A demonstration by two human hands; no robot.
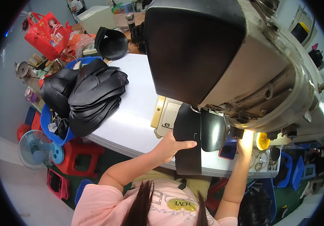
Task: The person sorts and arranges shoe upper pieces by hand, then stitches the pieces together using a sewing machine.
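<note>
Under the head of a large sewing machine (195, 49) lies a flat black leather-like piece (187, 160), its near end hanging past the table's front edge. My left hand (171, 146) grips this piece by its left side, thumb stretched across the top and fingers out of sight beneath. Next to it, on the right, a shiny rounded black piece (212, 132) reaches out from the needle area. My right hand (244, 142) is at the machine's right side, close to a bright lamp; its fingers are hidden by glare and the machine.
A thick stack of black cut pieces (96, 100) rests on the table's left, beside a blue basket (61, 137). More curved black pieces (112, 44) stand at the back. A yellow round part (263, 141) sits right of the lamp. A fan (35, 150) and red stool (80, 158) stand at lower left.
</note>
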